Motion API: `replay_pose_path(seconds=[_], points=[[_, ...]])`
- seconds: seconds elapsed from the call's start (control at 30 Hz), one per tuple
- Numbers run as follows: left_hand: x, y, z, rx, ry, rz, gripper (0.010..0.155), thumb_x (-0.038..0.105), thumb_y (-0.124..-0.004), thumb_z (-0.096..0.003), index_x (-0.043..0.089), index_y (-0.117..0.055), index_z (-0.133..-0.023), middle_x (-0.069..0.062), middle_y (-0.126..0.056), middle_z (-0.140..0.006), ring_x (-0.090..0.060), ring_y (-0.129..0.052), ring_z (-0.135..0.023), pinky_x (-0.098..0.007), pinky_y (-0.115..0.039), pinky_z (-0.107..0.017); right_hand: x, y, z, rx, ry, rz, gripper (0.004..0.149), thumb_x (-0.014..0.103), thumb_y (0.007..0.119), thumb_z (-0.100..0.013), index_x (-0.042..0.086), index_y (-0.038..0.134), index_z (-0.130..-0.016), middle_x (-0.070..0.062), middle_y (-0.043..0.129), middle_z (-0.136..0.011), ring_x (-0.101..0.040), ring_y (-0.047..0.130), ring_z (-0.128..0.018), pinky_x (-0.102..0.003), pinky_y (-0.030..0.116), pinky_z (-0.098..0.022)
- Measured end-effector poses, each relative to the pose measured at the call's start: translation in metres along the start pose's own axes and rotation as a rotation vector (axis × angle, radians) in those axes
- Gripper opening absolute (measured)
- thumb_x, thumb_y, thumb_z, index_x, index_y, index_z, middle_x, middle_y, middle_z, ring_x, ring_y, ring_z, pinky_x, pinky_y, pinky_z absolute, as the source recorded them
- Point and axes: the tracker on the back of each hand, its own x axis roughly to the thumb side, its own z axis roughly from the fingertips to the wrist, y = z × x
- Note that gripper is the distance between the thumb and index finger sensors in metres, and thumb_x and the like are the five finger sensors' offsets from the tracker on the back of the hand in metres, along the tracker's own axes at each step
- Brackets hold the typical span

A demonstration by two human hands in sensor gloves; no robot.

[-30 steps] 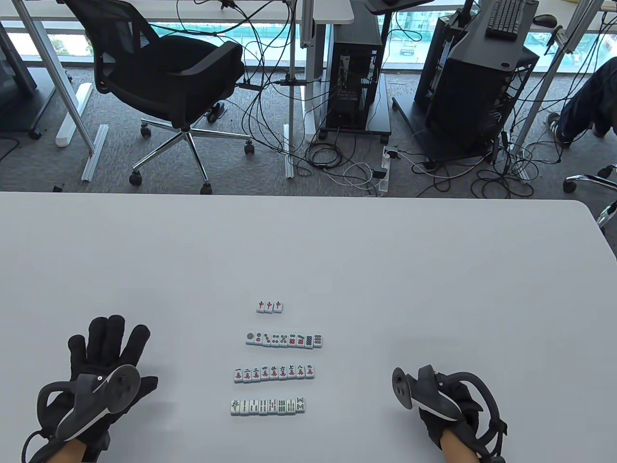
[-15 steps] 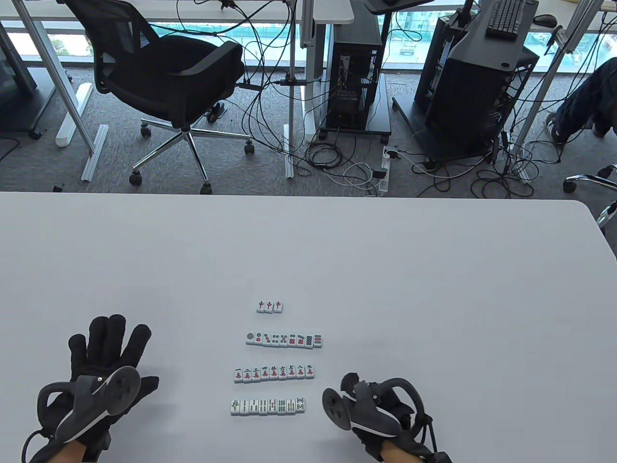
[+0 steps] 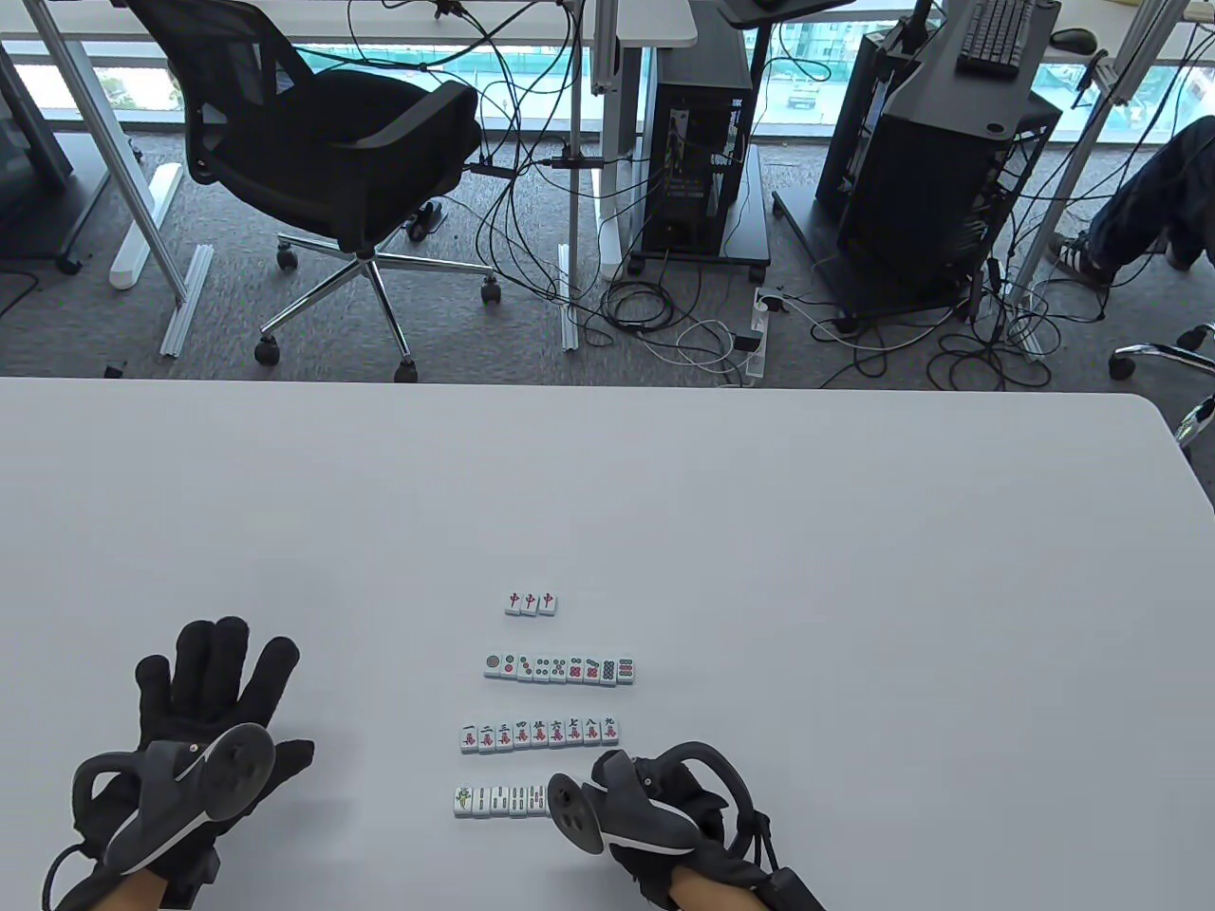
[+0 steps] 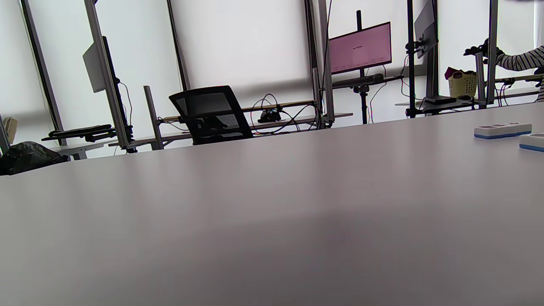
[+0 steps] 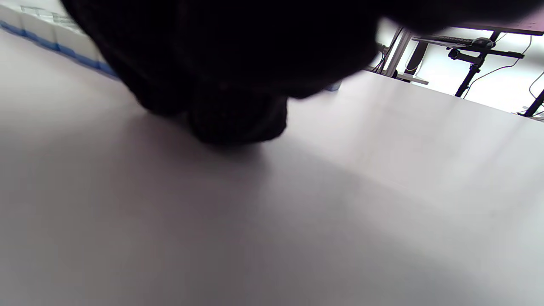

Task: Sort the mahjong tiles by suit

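The right hand (image 3: 664, 807) has slid left over the nearest tile row's (image 3: 498, 800) right end, its grasp hidden, likely starting a rearrangement, while the left hand (image 3: 204, 702) rests flat, fingers spread.

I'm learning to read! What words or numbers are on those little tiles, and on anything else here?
"中", in red: on each of the three top-row tiles.
"一" to "九" over a red sign too small to read: third-row tiles.
Other rows show only dots and sticks.
Pink monitor: blurred, unreadable.
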Motion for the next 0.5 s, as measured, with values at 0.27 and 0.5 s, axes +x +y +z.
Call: replay_pose_path(seconds=[0.27, 0.5], points=[[0.001, 0.0, 0.001, 0.0, -0.002, -0.008, 0.092, 0.077, -0.058, -0.0295, 0.046, -0.017, -0.105, 0.006, -0.001, -0.116, -0.027, -0.006, -0.115, -0.057, -0.02, -0.084, 0.0, 0.0, 0.002, -0.038, -0.014, -0.002, 0.06, 0.035, 0.083, -0.039, 0.008, 0.071, -0.091, -0.002, 0.098, -0.044, -0.011, 0.092, -0.013, -0.027, 0.084, -0.009], [0.001, 0.0, 0.001, -0.006, 0.002, -0.008, 0.092, 0.077, -0.058, -0.0294, 0.047, -0.017, -0.105, 0.006, -0.001, -0.116, -0.027, -0.006, -0.115, -0.057, -0.02, -0.084, -0.03, -0.026, 0.02, -0.18, 0.054, -0.111, 0.067, 0.041, 0.079, -0.04, 0.009, 0.064, -0.096, -0.007, 0.096, -0.059, -0.018, 0.096, -0.027, -0.034, 0.086, -0.021]])
